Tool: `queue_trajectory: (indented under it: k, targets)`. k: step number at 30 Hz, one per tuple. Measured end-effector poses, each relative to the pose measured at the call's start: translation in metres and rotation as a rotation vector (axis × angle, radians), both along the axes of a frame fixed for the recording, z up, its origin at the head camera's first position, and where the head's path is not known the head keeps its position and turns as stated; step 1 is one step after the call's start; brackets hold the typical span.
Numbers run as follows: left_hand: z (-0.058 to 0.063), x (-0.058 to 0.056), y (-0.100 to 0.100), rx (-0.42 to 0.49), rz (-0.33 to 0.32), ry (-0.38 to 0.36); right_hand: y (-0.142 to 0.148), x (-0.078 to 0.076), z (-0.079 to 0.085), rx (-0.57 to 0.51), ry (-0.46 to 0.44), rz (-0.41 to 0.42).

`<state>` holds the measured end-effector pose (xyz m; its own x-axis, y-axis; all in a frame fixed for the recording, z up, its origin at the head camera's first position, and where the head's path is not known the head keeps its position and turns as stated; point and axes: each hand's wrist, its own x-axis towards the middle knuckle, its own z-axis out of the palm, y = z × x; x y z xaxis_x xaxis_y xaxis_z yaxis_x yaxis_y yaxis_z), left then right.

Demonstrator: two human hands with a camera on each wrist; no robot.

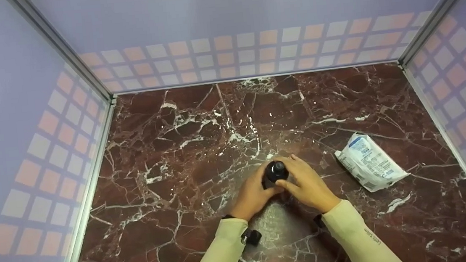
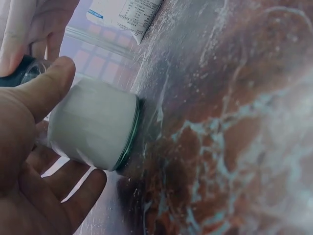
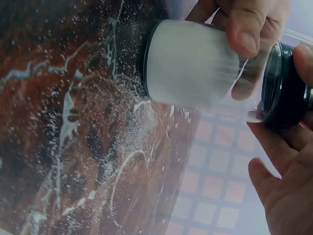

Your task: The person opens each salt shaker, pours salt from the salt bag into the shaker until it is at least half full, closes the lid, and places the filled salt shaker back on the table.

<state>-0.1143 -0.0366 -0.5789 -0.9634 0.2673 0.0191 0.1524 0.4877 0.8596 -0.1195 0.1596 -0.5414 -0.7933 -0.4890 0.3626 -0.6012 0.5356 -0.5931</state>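
Both hands are around a clear jar point(image 3: 193, 66) filled most of the way with a fine white substance. It stands upright on the marbled table, its base near or on the surface. My left hand point(image 1: 251, 193) grips the jar's body, thumb on one side and fingers on the other, as the left wrist view shows. On the black lid point(image 3: 286, 85), my right hand point(image 1: 308, 184) has its thumb and fingers curled round the rim. Seen from above, the lid's small raised knob point(image 1: 278, 166) shows between the hands. Whether the lid is seated tightly, I cannot tell.
To the right lies a crumpled white packet point(image 1: 371, 163) with blue print. White grains point(image 1: 254, 131) are scattered over the dark red marbled table point(image 1: 140, 232), mostly beyond the hands. Lilac panels point(image 1: 223, 18) with pink and white squares wall the table at the back and both sides.
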Motion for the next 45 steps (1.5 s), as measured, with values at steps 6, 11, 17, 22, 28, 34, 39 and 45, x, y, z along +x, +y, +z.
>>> queue_trajectory:
  k: [6,11,17,22,28,34,39,45]
  targets:
    - [-0.003,-0.004,0.002,0.016,0.016,-0.013,-0.003,0.001,-0.004,-0.031,-0.035,-0.076]
    - [-0.007,-0.008,0.003,0.049,0.030,0.000,-0.005,0.001,-0.009,-0.070,-0.076,-0.113]
    - [-0.008,-0.014,0.003,0.116,0.037,-0.020,-0.007,-0.005,-0.012,-0.150,-0.132,-0.116]
    - [-0.008,-0.017,0.002,0.102,0.045,-0.007,-0.014,-0.009,-0.017,-0.188,-0.120,-0.140]
    - [-0.009,-0.016,-0.005,0.046,0.078,0.052,-0.028,-0.009,-0.020,-0.200,-0.116,-0.168]
    - [-0.010,-0.013,-0.007,0.041,0.103,0.044,-0.031,-0.009,-0.022,-0.197,-0.128,-0.174]
    - [-0.012,-0.012,-0.004,0.057,0.099,0.024,-0.027,-0.009,-0.023,-0.207,-0.128,-0.178]
    - [-0.013,-0.010,-0.005,0.071,0.085,-0.047,-0.016,-0.007,-0.024,-0.200,-0.199,-0.112]
